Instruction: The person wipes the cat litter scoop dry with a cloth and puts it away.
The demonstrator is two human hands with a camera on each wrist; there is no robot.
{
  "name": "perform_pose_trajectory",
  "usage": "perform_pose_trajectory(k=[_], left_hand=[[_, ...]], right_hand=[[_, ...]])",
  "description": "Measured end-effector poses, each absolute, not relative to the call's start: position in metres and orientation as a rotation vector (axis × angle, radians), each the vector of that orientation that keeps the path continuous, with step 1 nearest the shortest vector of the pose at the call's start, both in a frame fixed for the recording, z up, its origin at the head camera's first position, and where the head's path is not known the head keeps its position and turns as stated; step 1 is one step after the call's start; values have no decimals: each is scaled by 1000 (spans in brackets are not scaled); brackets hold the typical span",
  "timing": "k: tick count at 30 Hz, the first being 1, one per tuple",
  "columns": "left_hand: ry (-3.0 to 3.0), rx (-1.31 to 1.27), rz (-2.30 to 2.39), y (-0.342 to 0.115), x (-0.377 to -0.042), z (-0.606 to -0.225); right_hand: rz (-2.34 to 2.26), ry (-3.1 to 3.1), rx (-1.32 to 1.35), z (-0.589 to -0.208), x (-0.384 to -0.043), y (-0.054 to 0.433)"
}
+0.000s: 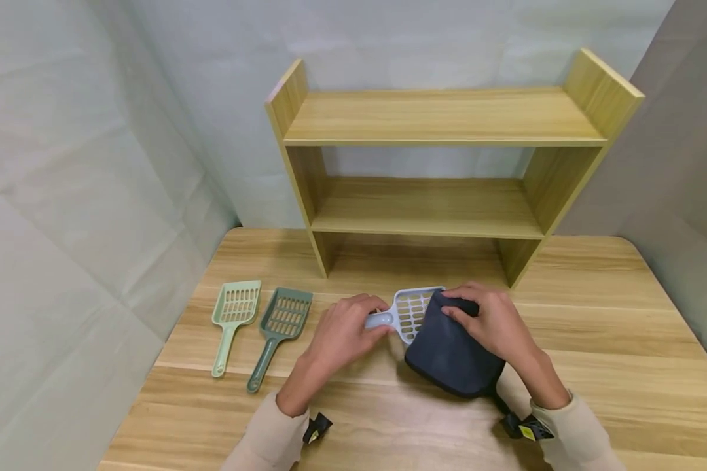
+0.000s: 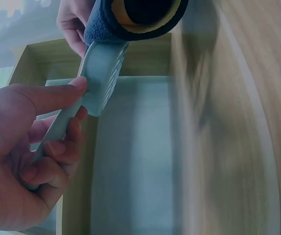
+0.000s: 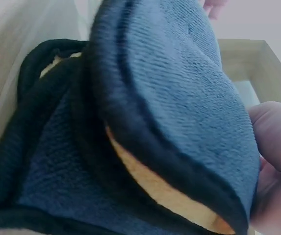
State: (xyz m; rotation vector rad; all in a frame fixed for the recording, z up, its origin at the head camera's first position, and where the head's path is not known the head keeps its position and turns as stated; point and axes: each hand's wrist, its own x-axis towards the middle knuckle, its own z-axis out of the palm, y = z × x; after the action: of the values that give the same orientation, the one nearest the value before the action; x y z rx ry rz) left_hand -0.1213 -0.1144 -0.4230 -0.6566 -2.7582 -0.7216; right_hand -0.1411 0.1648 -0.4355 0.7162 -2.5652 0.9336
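My left hand (image 1: 347, 327) grips the handle of a light blue slotted litter scoop (image 1: 409, 311), its fingers curled round it in the left wrist view. A dark navy cloth (image 1: 456, 350) with black edging drapes over the far side of the scoop's head. My right hand (image 1: 495, 320) pinches the cloth near its upper edge. In the right wrist view the folded cloth (image 3: 189, 98) fills most of the picture, and an orange-yellow underside shows between its folds. The part of the scoop beneath the cloth is hidden.
A pale green litter scoop (image 1: 235, 307) and a dark green one (image 1: 283, 320) lie side by side at the left of the wooden table (image 1: 613, 373). Behind my hands stands a wooden shelf unit (image 1: 442, 118). Pale fabric (image 1: 94, 163) hangs around the table.
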Motion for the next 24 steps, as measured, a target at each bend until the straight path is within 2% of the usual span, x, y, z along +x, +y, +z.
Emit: perform_pose_trajectory(k=[24], left_hand=[[-2804, -736, -690, -101, -118, -432]], right_hand=[[1081, -2649, 804, -445, -133, 142]])
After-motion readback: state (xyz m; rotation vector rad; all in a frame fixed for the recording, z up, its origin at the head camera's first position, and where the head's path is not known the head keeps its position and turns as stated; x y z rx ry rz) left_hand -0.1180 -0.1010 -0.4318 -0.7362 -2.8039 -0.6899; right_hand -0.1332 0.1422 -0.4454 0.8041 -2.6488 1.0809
